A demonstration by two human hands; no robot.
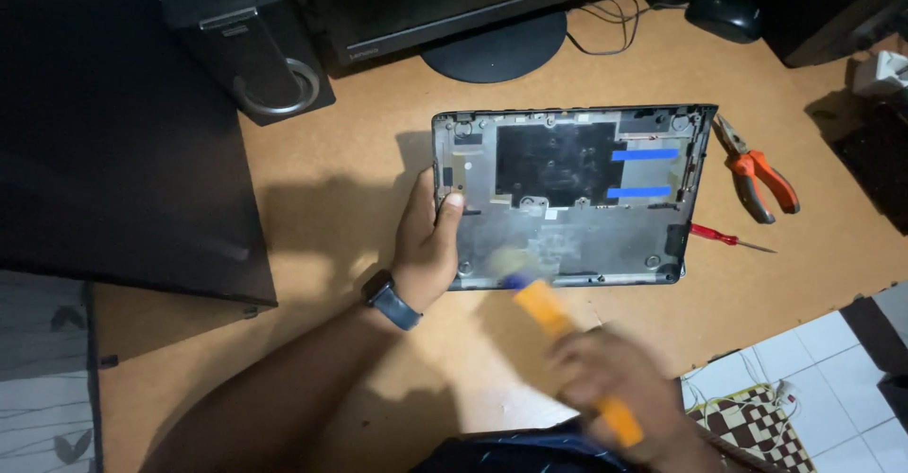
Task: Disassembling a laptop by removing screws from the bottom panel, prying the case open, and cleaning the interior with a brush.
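Orange plastic shows in the right hand [619, 393]: it is clenched round the handle of a brush [553, 317], whose pale, blurred head lies over the near edge of a laptop base shell [567, 236]. The motion blur hides whether the bristles touch the shell. The left hand [427, 241], with a dark watch [391, 301] at the wrist, grasps the shell's left edge, thumb on top of the rim and fingers hidden beneath.

That grey shell lies open side up in the middle of the tan wooden bench [331, 208], with a black sheet in its middle and two blue tape strips [643, 172] to the right of that sheet. Just beside its right edge lie orange-handled pliers [761, 175], and nearer the front a small red-handled screwdriver [724, 236], its tip pointing away from the shell.

Along the bench's far edge stand a monitor on a round foot [497, 47], a dark speaker [246, 43] to the left and a black mouse [724, 17] to the right. A large black panel [113, 132] covers the left end of the bench. White floor tiles [832, 378] and a checked mat [752, 426] show past the near right corner.
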